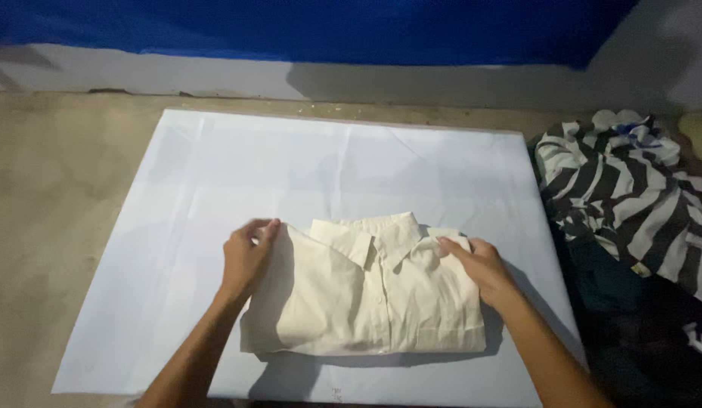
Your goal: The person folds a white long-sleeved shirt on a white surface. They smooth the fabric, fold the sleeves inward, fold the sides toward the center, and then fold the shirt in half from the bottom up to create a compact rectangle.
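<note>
A heap of clothes (630, 204), topped by a black-and-white striped garment (623, 177), lies to the right, just off the white sheet (215, 174) and clear of both hands. A blue band (305, 26) runs along the wall behind. The cream shirt (366, 302) lies folded into a neat rectangle, collar up and buttoned, on the near middle of the sheet. The left hand (246, 257) pinches the shirt's upper left edge, grip closed on the cloth; the right hand (479, 264) presses flat on the right shoulder, fingers apart. Bare sheet lies open behind and to the left; the near edge is close.
</note>
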